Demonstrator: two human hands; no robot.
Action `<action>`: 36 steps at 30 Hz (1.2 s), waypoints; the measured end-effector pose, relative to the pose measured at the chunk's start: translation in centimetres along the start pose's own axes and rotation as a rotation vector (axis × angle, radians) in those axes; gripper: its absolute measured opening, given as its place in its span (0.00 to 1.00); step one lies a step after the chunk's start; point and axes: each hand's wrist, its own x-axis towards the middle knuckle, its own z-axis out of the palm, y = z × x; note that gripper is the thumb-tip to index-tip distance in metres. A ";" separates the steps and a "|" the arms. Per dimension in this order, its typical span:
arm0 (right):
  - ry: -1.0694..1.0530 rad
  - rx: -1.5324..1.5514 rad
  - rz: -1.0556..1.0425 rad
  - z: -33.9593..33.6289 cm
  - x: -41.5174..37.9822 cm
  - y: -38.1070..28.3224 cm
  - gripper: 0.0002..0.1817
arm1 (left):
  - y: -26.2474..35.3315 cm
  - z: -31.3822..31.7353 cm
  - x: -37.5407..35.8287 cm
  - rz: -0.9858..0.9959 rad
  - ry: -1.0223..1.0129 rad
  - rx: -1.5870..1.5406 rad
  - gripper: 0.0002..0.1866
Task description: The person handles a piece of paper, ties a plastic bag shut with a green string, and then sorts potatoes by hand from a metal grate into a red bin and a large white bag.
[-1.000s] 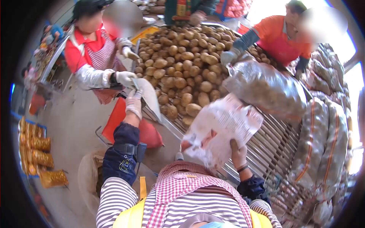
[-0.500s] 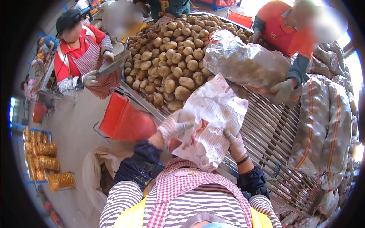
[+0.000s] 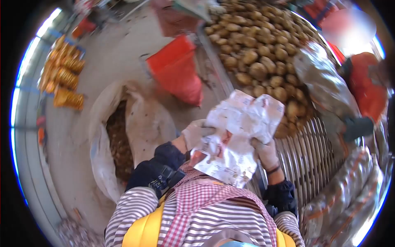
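Observation:
A crumpled white sheet [image 3: 236, 144] with faded print and red patches is stretched between my hands, just in front of my checked apron. My left hand [image 3: 196, 134], in a pale work glove, grips its left edge. On the opposite edge, my gloved right hand [image 3: 265, 154] pinches the sheet with the thumb on top. Beyond the sheet lies a large heap of potatoes [image 3: 259, 61]. The sheet's far edge overlaps the near potatoes in this view. Beside my right hand are the metal bars of a slatted table [image 3: 306, 152].
An open white sack [image 3: 144, 119] with brown contents stands on the floor at left, a red container [image 3: 177, 70] beyond it. Filled clear plastic bags [image 3: 349, 193] lie at right, near a co-worker's gloved hand [image 3: 357, 128]. Yellow net bags [image 3: 66, 78] are stacked far left.
My view has swung left, so the potatoes and slatted table shift right and the white sack shows fully. The sheet stays in both hands, drawn slightly lower and more folded at its top.

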 end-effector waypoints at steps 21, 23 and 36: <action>-0.809 -0.151 -0.078 26.2 -3.8 5.4 0.09 | -15.3 -15.2 -28.7 0.434 0.316 -0.100 0.19; -0.916 -0.654 -0.555 29.4 -3.4 6.1 0.11 | -16.1 -15.2 -33.0 0.468 0.519 -0.069 0.22; -1.256 -0.645 0.051 46.5 -8.3 13.0 0.20 | -29.6 -11.4 -45.8 0.289 1.123 -0.196 0.21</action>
